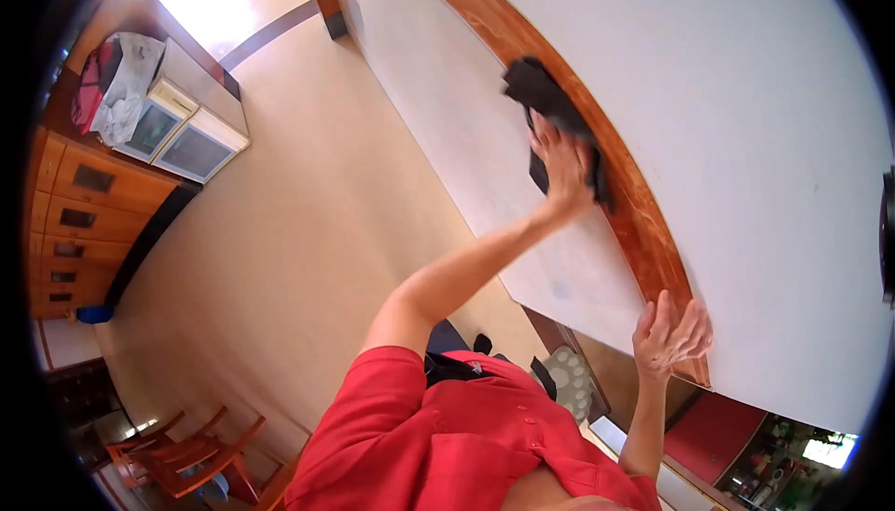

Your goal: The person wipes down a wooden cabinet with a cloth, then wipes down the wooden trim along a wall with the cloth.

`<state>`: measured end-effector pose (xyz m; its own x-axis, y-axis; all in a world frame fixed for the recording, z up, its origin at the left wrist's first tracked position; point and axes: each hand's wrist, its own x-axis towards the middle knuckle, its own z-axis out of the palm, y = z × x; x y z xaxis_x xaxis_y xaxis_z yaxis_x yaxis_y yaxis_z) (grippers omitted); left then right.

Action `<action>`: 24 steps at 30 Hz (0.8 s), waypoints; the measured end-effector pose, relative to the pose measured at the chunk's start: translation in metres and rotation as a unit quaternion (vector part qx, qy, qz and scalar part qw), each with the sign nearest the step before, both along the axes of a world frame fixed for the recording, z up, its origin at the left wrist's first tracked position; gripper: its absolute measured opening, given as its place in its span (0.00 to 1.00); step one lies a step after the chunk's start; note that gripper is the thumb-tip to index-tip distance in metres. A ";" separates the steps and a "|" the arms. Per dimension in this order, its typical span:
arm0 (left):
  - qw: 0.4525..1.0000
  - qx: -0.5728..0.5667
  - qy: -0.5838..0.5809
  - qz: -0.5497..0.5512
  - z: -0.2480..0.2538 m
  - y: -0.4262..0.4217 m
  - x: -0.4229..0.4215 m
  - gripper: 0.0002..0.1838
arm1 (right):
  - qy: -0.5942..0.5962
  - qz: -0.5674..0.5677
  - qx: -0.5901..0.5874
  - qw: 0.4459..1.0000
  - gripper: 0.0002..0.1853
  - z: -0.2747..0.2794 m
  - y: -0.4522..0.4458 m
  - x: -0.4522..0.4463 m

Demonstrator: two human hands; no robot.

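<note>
My left hand [564, 168] presses a black cloth [545, 91] against the wooden trim [643, 203] along the white wall's edge. Its fingers are a little blurred, and folds of the cloth stick out above and beside them. Lower down, my right hand [671, 334] rests on the near end of the same trim, fingers bent and apart, with no loose item in it. White surfaces [746, 138] lie on both sides of the reddish-brown trim. My arms come out of red short sleeves.
A cabinet with glass doors [191, 143] and a plastic bag [130, 77] stand at the upper left, beside wooden drawers [103, 180]. Wooden chairs [186, 460] are at the lower left. Tan floor [298, 213] spreads between. A patterned mat [567, 380] lies near my body.
</note>
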<state>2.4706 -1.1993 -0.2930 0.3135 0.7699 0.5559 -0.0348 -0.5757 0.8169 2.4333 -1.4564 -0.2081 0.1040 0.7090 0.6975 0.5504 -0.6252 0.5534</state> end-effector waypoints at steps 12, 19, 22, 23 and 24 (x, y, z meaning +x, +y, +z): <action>0.976 -0.184 -0.105 -0.049 -0.021 0.109 0.036 0.35 | -0.073 -0.051 -0.024 0.996 0.14 -0.002 0.011 0.005; 0.994 -0.019 0.072 -0.078 0.003 0.062 -0.010 0.30 | 0.054 -0.061 0.030 0.996 0.18 -0.011 0.033 -0.010; 0.995 -0.060 0.023 -0.074 0.009 0.095 -0.004 0.29 | 0.100 -0.030 0.027 0.994 0.19 -0.020 0.072 -0.010; 0.995 0.021 0.091 -0.043 -0.017 0.116 0.010 0.27 | 0.105 -0.031 0.030 0.994 0.19 -0.022 0.081 -0.011; 0.995 0.028 0.099 -0.011 -0.001 0.138 0.009 0.27 | 0.085 -0.038 0.033 0.995 0.19 -0.024 0.090 -0.009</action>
